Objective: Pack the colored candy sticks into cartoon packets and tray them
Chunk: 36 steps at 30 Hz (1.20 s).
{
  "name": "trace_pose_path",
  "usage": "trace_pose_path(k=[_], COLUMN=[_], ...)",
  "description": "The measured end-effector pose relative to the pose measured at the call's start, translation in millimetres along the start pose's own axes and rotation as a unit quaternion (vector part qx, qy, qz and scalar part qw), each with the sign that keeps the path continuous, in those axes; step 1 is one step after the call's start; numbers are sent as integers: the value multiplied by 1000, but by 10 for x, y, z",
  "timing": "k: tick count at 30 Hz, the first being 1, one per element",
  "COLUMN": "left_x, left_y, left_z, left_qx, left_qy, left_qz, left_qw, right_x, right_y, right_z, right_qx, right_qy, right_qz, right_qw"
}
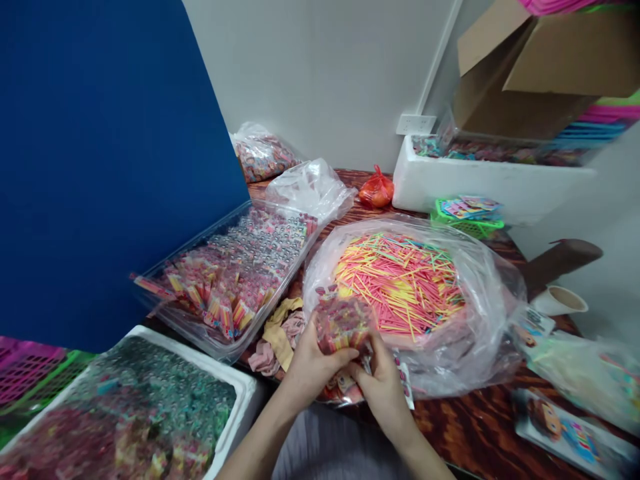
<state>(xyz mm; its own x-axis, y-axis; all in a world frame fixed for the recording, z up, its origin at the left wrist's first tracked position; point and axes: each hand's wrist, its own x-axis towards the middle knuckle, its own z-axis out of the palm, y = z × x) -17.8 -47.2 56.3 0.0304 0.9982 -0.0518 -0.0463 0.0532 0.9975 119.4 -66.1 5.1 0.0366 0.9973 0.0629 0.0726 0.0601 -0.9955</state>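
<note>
Both of my hands are closed around a bundle of small clear-and-pink pieces with yellow stick ends (344,323), held up in front of my lap. My left hand (311,363) grips its left side and my right hand (381,380) its right, thumbs close together at the bottom. The pieces are blurred and too small to name. Just behind, a large clear bag (493,320) lies open, full of thin pink, yellow and green plastic sticks (400,283). Under my hands lies printed plastic packaging (345,390), partly hidden. Crumpled yellow and pink cloth (280,337) sits left of my left hand.
A clear tray (227,350) of similar small pieces stands left, and a white foam box (245,383) nearer. Behind are a red bag (377,190), a green basket (470,227) and another foam box (425,180). A paper cup (559,301) and printed packets (565,427) lie right.
</note>
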Motion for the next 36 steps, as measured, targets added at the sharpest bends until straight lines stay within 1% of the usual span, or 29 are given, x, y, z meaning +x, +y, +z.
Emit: trace_pose_path(k=[3, 5, 8, 10, 12, 13, 15, 16, 17, 18, 19, 20, 21, 22, 23, 25, 28, 32, 34, 35, 36], left_x=[25, 53, 92, 112, 130, 139, 159, 168, 176, 183, 187, 188, 185, 180, 172, 153, 130, 126, 125, 123, 120], left_y=[24, 52, 106, 150, 197, 220, 260, 278, 294, 309, 325, 341, 357, 372, 386, 403, 401, 378, 383, 394, 412], left_z=[-2, -21, -87, -157, -244, -289, -371, -404, -427, -442, -448, -448, -445, -440, -437, -441, -469, -501, -503, -503, -506], left_qx=[-33, -44, -46, -34, -25, -23, -20, -14, -7, -2, 1, 1, -2, -7, -11, -13, -2, 26, 35, 31, 20], left_qy=[-64, -78, -42, -8, 10, 12, 10, 8, 6, 4, 0, -6, -12, -17, -20, -18, -12, -14, -19, -26, -36], left_qz=[-5, -6, 2, 15, 23, 24, 26, 28, 29, 30, 31, 31, 32, 34, 36, 37, 34, 49, 53, 54, 53], left_qw=[997, 996, 998, 999, 999, 999, 999, 999, 1000, 1000, 1000, 999, 999, 999, 999, 999, 999, 998, 998, 998, 998], right_x=[17, 66, 180, 273, 370, 415, 492, 522, 545, 565, 584, 605, 628, 655, 685, 739, 783, 765, 749, 748, 755], right_y=[66, 98, 100, 16, -181, -322, -663, -840, -1007, -1152, -1269, -1355, -1411, -1442, -1455, -1457, -1467, -1505, -1505, -1497, -1483], right_z=[-2, 42, 140, 160, 105, 53, -65, -114, -148, -163, -159, -138, -105, -67, -29, 31, 78, 110, 101, 86, 66], right_qx=[-6, 8, 32, 21, -37, -82, -166, -184, -188, -188, -199, -217, -237, -256, -270, -279, -290, -275, -258, -249, -237], right_qy=[10, 3, -34, -82, -137, -161, -183, -156, -109, -62, -40, -46, -71, -107, -145, -200, -247, -283, -304, -305, -290], right_qz=[-12, -22, -26, -26, -35, -49, -96, -132, -184, -243, -302, -346, -374, -386, -383, -359, -323, -267, -253, -254, -254], right_qw=[1000, 1000, 999, 996, 989, 982, 964, 962, 959, 950, 932, 912, 894, 880, 872, 868, 866, 879, 881, 883, 891])
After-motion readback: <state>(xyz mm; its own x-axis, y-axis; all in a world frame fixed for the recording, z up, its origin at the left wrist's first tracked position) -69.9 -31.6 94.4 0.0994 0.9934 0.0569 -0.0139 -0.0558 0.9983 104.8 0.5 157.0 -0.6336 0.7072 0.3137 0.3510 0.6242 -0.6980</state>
